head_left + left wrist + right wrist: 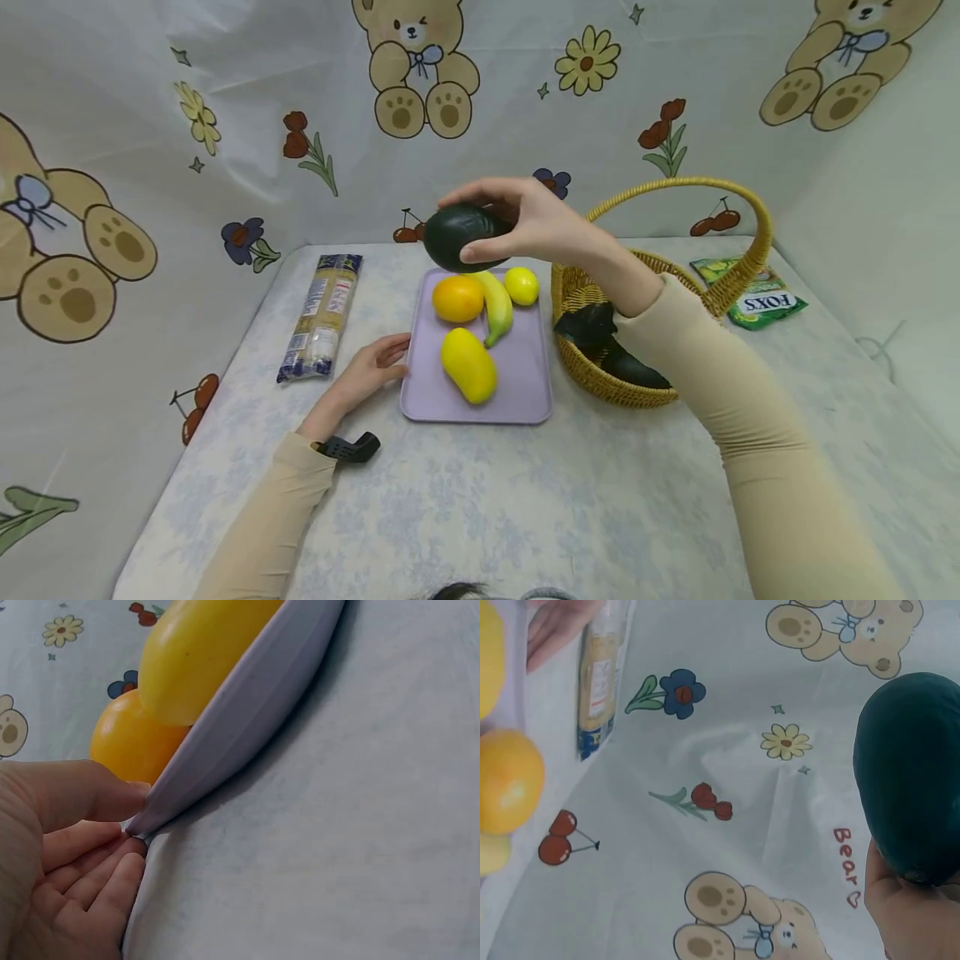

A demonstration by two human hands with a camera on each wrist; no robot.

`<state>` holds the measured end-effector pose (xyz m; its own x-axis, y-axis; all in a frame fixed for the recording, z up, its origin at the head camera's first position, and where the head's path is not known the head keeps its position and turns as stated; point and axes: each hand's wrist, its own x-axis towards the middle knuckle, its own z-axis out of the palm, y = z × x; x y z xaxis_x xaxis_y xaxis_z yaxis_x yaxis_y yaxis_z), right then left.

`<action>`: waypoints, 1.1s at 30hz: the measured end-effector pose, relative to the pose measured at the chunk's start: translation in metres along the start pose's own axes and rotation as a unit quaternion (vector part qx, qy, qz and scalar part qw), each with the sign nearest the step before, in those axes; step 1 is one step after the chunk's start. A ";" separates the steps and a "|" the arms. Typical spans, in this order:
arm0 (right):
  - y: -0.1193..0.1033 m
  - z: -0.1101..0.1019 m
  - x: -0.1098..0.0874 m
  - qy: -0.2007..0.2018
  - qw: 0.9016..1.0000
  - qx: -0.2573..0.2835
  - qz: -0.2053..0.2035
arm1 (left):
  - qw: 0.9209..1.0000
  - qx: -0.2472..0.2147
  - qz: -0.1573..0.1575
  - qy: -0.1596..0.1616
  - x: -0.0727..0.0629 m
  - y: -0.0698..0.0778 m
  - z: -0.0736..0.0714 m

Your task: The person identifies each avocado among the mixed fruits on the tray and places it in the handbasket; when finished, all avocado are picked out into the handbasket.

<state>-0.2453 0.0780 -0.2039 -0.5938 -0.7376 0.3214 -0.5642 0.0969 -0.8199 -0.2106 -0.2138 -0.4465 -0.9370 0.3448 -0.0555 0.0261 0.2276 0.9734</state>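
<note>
My right hand (517, 221) grips a dark green avocado (457, 239) in the air above the far edge of a lilac tray (525, 392). In the right wrist view the avocado (915, 772) looks smooth and oval. At the tray's left edge, my left hand (372, 367) pinches the rim, thumb (112, 796) on top and fingers lower down. On the tray lie an orange fruit (458, 299), a banana (498, 310), a lemon (522, 286) and a yellow mango (469, 365).
A wicker basket (600, 383) with a tall handle stands right of the tray, holding a dark green item (633, 367), partly hidden by my right arm. Behind it lies a green FOX'S bag (765, 300). A pack of noodles (321, 317) lies at left.
</note>
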 end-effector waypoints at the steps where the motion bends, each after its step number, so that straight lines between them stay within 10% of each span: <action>1: -0.001 -0.003 -0.007 0.001 1.000 -0.002 0.003 | 1.000 -0.002 0.000 -0.001 0.000 0.000 0.000; 16: 0.017 -0.042 -0.111 0.001 0.999 -0.027 0.043 | 1.000 -0.003 -0.004 -0.002 -0.002 0.004 0.002; 33: 0.094 -0.040 -0.195 0.079 0.972 -0.071 0.211 | 1.000 -0.004 0.000 0.003 -0.002 0.003 0.004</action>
<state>-0.2056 0.2576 -0.3251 -0.8637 -0.5017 0.0488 -0.3186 0.4684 -0.8241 -0.2076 -0.2105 -0.4444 -0.9392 0.3392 -0.0533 0.0244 0.2208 0.9750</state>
